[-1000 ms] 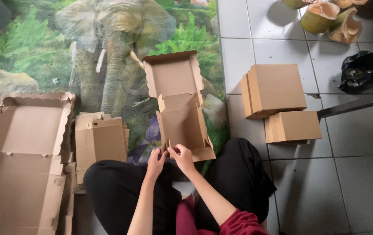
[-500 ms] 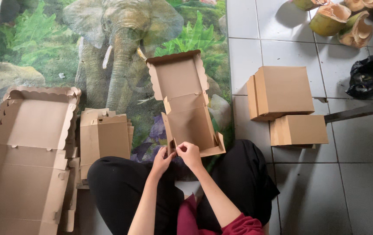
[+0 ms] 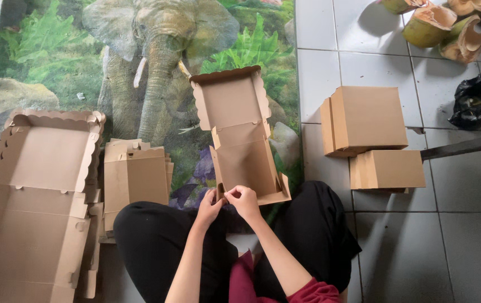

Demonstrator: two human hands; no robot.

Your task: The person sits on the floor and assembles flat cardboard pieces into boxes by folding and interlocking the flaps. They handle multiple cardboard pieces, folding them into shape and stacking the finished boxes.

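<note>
Both hands meet at the near left corner of the half-folded cardboard box [image 3: 243, 151], which lies open just beyond the knees, lid flap up toward twelve o'clock with a scalloped edge. The left hand [image 3: 209, 206] has its fingers curled in and pinching the corner flap from the left; the right hand [image 3: 245, 201] is closed in a pinch on the same flap from the right, thumb and forefinger pressed together. The two hands touch each other at the fingertips.

The box rests on a printed floor mat [image 3: 50, 62] showing an elephant among green leaves. At nine o'clock from the hands lies a stack of flat brown box blanks [image 3: 137, 174], and farther out at nine a large unfolded scalloped-edge carton [image 3: 33, 191], spread open and flat. At two o'clock, over on the grey floor tiles [image 3: 465, 241], a closed plain brown box [image 3: 366, 118] stands tilted on its side, and a second closed brown box [image 3: 389, 168] lies just beside it, nearer to the person. Farther out at two o'clock sit cut green coconut husks [image 3: 436, 25] and a crumpled black plastic bag [image 3: 479, 101]. None of the cardboard shows a label.
</note>
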